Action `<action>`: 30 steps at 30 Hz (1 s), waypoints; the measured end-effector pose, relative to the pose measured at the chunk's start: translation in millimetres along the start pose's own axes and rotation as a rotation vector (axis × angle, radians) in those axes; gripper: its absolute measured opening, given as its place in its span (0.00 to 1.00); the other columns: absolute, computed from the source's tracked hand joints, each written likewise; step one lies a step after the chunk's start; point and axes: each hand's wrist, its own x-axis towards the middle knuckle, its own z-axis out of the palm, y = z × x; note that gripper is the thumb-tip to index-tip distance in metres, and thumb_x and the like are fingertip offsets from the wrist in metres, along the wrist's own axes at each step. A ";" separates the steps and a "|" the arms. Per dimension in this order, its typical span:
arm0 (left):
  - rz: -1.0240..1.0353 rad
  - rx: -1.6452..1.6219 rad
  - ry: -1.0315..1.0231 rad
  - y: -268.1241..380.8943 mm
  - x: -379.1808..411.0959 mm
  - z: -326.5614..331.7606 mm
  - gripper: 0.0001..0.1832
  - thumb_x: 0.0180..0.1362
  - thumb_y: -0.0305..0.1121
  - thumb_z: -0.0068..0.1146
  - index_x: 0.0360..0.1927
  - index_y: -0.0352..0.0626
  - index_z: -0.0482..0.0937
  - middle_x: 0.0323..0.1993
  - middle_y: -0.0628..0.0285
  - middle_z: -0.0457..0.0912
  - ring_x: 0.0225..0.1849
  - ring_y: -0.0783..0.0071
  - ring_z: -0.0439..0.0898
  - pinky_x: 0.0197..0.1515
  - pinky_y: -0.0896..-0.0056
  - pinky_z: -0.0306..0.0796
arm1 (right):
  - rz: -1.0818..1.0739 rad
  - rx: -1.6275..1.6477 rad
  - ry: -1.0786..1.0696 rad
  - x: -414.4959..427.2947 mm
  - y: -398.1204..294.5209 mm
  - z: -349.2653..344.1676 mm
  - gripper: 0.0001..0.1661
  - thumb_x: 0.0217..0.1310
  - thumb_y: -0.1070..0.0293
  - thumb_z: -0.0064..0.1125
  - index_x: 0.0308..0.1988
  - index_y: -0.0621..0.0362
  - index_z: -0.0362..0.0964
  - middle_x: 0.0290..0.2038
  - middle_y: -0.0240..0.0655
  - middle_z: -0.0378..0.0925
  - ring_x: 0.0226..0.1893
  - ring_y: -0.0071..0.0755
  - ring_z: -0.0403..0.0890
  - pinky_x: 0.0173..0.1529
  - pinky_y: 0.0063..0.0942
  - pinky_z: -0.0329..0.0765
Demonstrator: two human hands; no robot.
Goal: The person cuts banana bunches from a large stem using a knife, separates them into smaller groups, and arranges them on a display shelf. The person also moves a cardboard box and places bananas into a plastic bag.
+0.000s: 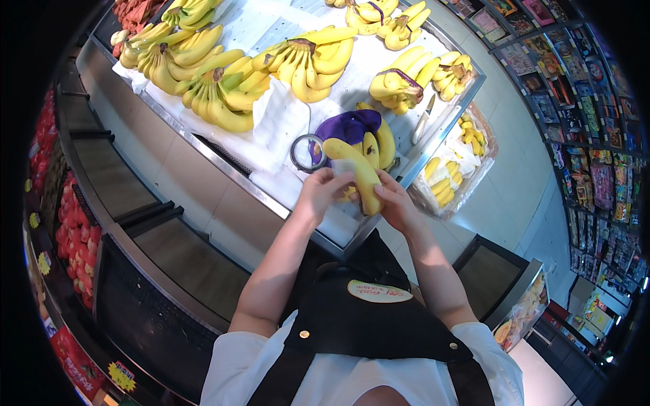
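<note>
My right hand (398, 199) grips a single yellow banana (358, 172) near its lower end. Against the banana's left side, my left hand (325, 189) pinches a small whitish, blurred piece (343, 166), whose material I cannot tell. Just beyond both hands lie more bananas (385, 139) with a purple cloth (350, 127) over part of them. A roll of tape (308, 153) rests at the cloth's left edge. To the right, a knife (422, 121) lies on the white-lined display table. Bunches bound with dark purple tape (401, 83) sit behind it.
Large banana bunches (218, 91) line the table's left side, beside white foam sheeting (282, 119). The table's metal rim (244, 180) runs close before me, its corner near my waist. A plastic-lined box of bananas (452, 167) stands to the right, and stocked shelves (579, 86) rise beyond the aisle.
</note>
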 end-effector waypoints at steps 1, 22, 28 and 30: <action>0.027 -0.033 -0.001 -0.2 -0.4 -4.4 0.11 0.63 0.32 0.64 0.46 0.37 0.82 0.37 0.64 0.84 0.35 0.80 0.79 0.44 0.74 0.75 | -0.006 0.047 -0.016 1.4 -0.4 0.9 0.34 0.73 0.54 0.52 0.68 0.63 0.57 0.58 0.45 0.75 0.57 0.40 0.80 0.64 0.35 0.72; 0.049 -0.171 0.128 1.6 -40.3 25.6 0.18 0.65 0.43 0.65 0.45 0.37 0.82 0.34 0.64 0.83 0.37 0.77 0.81 0.44 0.75 0.73 | -0.449 -1.282 0.092 -17.1 4.6 39.2 0.24 0.73 0.64 0.52 0.62 0.64 0.67 0.49 0.48 0.79 0.52 0.42 0.80 0.61 0.37 0.72; -0.043 -0.362 0.245 -29.7 -37.2 -16.1 0.14 0.58 0.36 0.71 0.37 0.40 0.77 0.27 0.62 0.79 0.29 0.67 0.82 0.37 0.67 0.77 | -0.493 -1.235 0.651 56.2 -11.0 -82.2 0.23 0.65 0.63 0.62 0.54 0.66 0.75 0.45 0.49 0.81 0.45 0.46 0.84 0.50 0.37 0.79; -0.098 -0.371 0.194 -25.1 -38.9 -14.1 0.15 0.58 0.36 0.70 0.37 0.39 0.77 0.26 0.61 0.79 0.29 0.66 0.82 0.38 0.66 0.78 | -0.336 -1.308 0.713 91.2 -2.9 -144.1 0.28 0.59 0.54 0.67 0.50 0.67 0.77 0.43 0.52 0.82 0.43 0.49 0.85 0.49 0.38 0.79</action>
